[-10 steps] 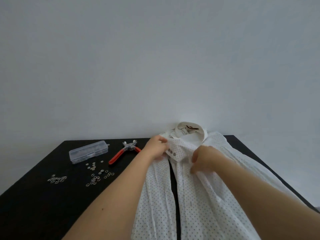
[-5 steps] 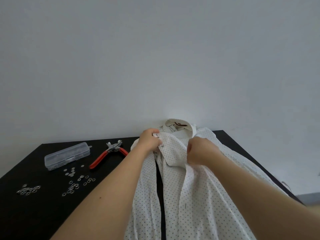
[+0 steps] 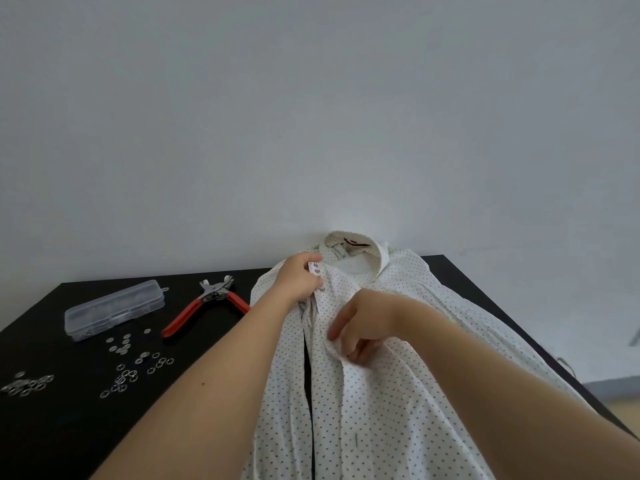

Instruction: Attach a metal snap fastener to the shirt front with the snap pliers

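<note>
Pinching shirt [image 3: 398,393]: left hand [image 3: 299,280] near snaps [image 3: 317,270], right hand [image 3: 367,323] lower; collar label [image 3: 356,242] unreadable.

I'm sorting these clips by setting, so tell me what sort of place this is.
Probably a home sewing or craft corner: a black table against a bare white wall, with snap pliers, a clear plastic box and loose metal snap parts beside a dotted shirt.
</note>
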Demonstrator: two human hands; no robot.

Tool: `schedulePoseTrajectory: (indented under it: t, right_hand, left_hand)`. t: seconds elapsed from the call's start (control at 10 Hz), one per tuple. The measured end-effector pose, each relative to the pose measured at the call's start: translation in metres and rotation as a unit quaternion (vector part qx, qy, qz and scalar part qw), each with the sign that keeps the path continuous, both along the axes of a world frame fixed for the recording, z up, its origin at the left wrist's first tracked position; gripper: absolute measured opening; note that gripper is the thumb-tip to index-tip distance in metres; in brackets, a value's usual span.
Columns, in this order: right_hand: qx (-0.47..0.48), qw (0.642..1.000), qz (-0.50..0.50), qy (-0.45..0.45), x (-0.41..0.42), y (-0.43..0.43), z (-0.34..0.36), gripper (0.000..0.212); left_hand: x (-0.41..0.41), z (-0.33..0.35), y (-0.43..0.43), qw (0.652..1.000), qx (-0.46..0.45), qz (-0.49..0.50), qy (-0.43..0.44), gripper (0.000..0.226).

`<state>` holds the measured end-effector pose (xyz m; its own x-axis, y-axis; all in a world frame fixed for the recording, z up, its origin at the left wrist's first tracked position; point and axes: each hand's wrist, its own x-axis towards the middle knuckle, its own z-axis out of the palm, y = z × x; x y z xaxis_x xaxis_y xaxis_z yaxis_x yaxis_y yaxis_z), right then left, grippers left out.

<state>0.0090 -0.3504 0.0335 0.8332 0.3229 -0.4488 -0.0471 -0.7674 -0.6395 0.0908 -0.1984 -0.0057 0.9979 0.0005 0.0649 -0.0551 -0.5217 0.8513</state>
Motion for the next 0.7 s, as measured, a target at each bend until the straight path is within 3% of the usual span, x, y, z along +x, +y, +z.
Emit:
schedulePoseTrajectory:
  t: [0.1, 0.3, 0.5, 0.7]
  right_hand:
    - [0.005, 1.000, 0.007, 0.000, 0.001, 0.003, -0.006, 0.054]
    - [-0.019, 0.999, 0.033, -0.010, 0.003, 0.005, -0.006, 0.065]
    - [0.078, 0.993, -0.056, -0.065, 0.005, 0.003, 0.002, 0.044]
    - [0.145, 0.961, -0.164, -0.170, 0.007, 0.006, 0.012, 0.014]
  left_hand:
    - [0.000, -0.002, -0.002, 0.998, 0.052, -0.006, -0.027, 0.060]
    - [-0.004, -0.007, 0.001, 0.959, 0.258, 0.054, -0.106, 0.064]
    - [-0.010, -0.001, 0.008, 0.974, 0.188, 0.054, -0.110, 0.061]
    - [-0.026, 0.018, 0.019, 0.977, 0.148, 0.075, -0.134, 0.048]
